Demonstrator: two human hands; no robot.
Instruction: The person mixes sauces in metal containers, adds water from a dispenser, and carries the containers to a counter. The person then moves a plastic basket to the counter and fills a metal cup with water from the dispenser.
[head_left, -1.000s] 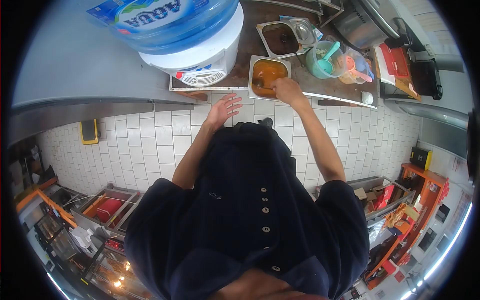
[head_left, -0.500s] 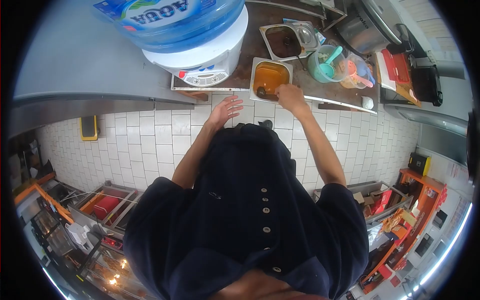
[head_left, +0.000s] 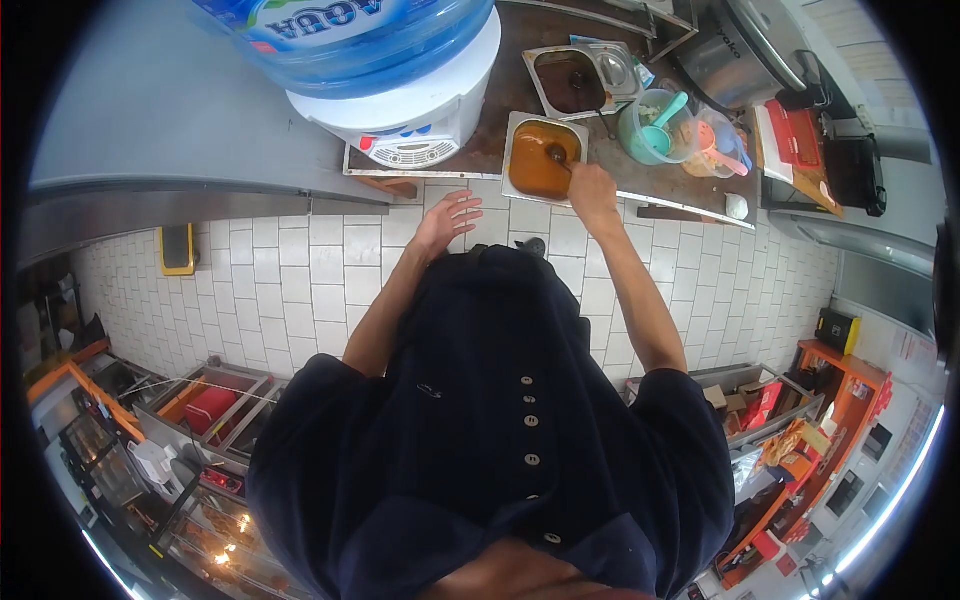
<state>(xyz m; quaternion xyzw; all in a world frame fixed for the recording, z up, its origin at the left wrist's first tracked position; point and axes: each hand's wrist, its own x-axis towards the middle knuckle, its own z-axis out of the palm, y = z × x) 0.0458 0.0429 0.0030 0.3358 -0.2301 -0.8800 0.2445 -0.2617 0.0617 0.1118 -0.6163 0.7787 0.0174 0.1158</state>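
Observation:
My right hand (head_left: 594, 194) is closed round the handle of a ladle (head_left: 557, 153), whose dark round bowl sits in orange-brown sauce (head_left: 535, 170). A square metal pan (head_left: 511, 150) holds the sauce at the front edge of the counter. Part of the ladle's handle is hidden by my fingers. My left hand (head_left: 450, 222) hangs in the air left of the pan, fingers spread and holding nothing. Behind the sauce pan stands a second metal pan (head_left: 540, 92) with dark contents, and a metal lid (head_left: 617, 70) lies beside it.
A water dispenser (head_left: 410, 140) with a blue bottle (head_left: 360, 55) stands to the left. Right of the pans are a clear tub with a turquoise scoop (head_left: 657, 136), another with a pink scoop (head_left: 712, 150), and a large metal pot (head_left: 735, 60). White tiles (head_left: 320, 260) cover the floor.
The ladle's bowl has moved from the pan's near left corner towards its far right side. My right hand has shifted slightly right with it; my left hand has barely moved.

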